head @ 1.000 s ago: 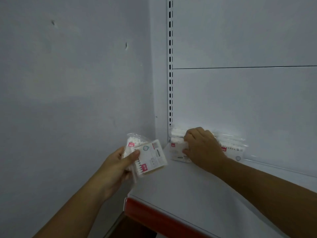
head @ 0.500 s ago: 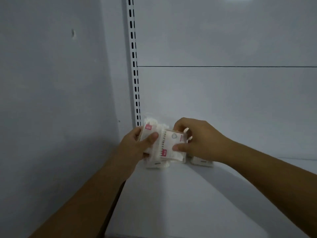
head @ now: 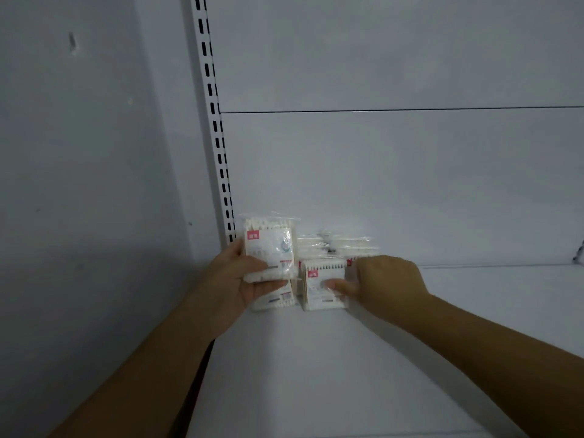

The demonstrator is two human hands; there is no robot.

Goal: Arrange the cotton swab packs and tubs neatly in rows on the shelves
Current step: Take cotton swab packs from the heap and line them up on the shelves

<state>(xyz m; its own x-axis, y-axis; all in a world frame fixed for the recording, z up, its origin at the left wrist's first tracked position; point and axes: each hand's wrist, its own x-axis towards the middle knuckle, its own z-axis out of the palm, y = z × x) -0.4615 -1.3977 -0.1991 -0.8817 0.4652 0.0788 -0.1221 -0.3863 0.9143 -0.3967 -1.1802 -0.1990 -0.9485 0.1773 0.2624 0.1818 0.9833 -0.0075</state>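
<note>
**Feeding the row one at a time**

Since half a second ago the hands have parted. They met on one bundle then, and now each holds its own share, low in the centre of the frame. The white shelf [head: 316, 374] carries the stock, and its back panel [head: 379, 184] beside the slotted upright [head: 218, 153] gives a wall to line up against. The left hand [head: 243, 279] has its grip clamped on the remaining packs [head: 268, 251], held upright as a reserve. The right hand [head: 388, 286] pinches a single pack [head: 322, 287] standing on the shelf just in front of the stacked packs [head: 344, 248], probably to square it into the row.
</note>
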